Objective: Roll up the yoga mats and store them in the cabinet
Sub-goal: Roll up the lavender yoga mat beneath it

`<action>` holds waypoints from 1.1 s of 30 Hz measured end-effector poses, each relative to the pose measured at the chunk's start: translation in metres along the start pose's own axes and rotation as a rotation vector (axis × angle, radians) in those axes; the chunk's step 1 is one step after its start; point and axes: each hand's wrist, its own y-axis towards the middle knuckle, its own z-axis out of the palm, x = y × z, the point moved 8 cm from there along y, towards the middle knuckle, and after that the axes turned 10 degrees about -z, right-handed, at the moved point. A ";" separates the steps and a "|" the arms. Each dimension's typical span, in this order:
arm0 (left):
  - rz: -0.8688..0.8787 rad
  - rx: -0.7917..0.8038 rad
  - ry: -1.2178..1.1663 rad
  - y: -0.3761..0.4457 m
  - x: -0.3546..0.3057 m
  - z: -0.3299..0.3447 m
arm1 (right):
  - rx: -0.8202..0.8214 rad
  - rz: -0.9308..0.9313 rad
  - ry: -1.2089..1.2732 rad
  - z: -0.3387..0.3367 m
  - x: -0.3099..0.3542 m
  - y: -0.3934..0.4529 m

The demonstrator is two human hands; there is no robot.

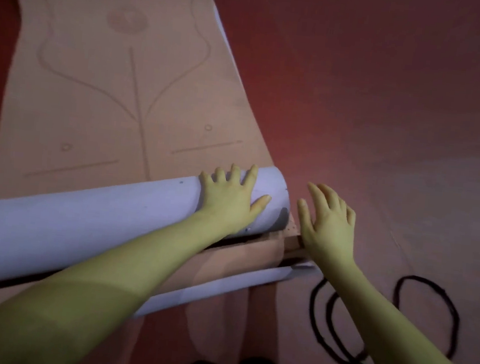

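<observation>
yoga mat [99, 101]: partly rolled, pink top side with printed alignment lines, no readable writing; flat part runs to upper left of frame
roll [80, 224]: lavender underside out, lies across lower left to centre
left hand [228, 198]: fingers spread, flat, pressing the roll near its right end
right hand [326, 220]: fingers straight, grasping nothing, just beside the roll's end
black cord loops [422, 322]: on red floor [390, 94], lower right

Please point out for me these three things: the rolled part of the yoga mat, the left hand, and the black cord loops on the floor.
rolled part of the yoga mat [80, 224], head view, on its lilac outer surface.
left hand [228, 201], head view, on the back of the hand.
black cord loops [453, 311], head view, on the right edge of the largest loop.
</observation>
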 end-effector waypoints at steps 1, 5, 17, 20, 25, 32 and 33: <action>0.005 0.005 0.014 0.001 -0.010 0.001 | -0.014 0.044 -0.003 -0.005 -0.014 -0.006; -0.054 0.020 0.059 0.005 -0.025 0.001 | 0.067 0.248 -0.027 -0.005 -0.074 -0.048; -0.136 -0.047 0.068 0.004 -0.044 0.002 | 0.304 0.421 0.085 0.054 -0.111 -0.138; -0.091 -0.066 0.082 0.007 -0.041 0.002 | 0.262 0.437 0.034 0.053 -0.119 -0.132; 0.011 -0.039 0.051 0.018 -0.034 -0.002 | 0.134 0.359 -0.090 0.034 -0.122 -0.111; 0.082 0.214 0.027 0.019 -0.004 0.006 | -0.120 0.382 0.288 -0.002 -0.092 -0.045; 0.085 0.209 0.029 0.018 -0.003 0.005 | -0.161 0.392 0.395 -0.004 -0.084 -0.037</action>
